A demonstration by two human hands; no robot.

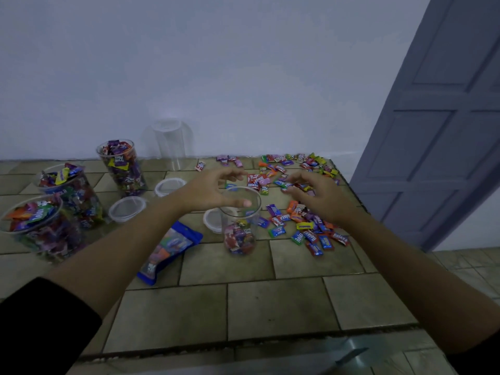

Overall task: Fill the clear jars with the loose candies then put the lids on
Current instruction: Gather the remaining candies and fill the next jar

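**Forearms stretched far, nothing gripped**

I see my left hand (213, 192) open, fingers spread, at the mouth of the clear jar (240, 226), which stands upright, mouth up, with few candies inside. My right hand (320, 197), loosely bent and empty, hovers over loose candies (305, 231) marked "Relaxa". A blue bag (170, 247) lies left.

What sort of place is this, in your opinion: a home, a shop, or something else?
Probably a home, perhaps a kitchen: a tiled counter against a plain white wall, a panelled door on the right, and a tiled floor below it.
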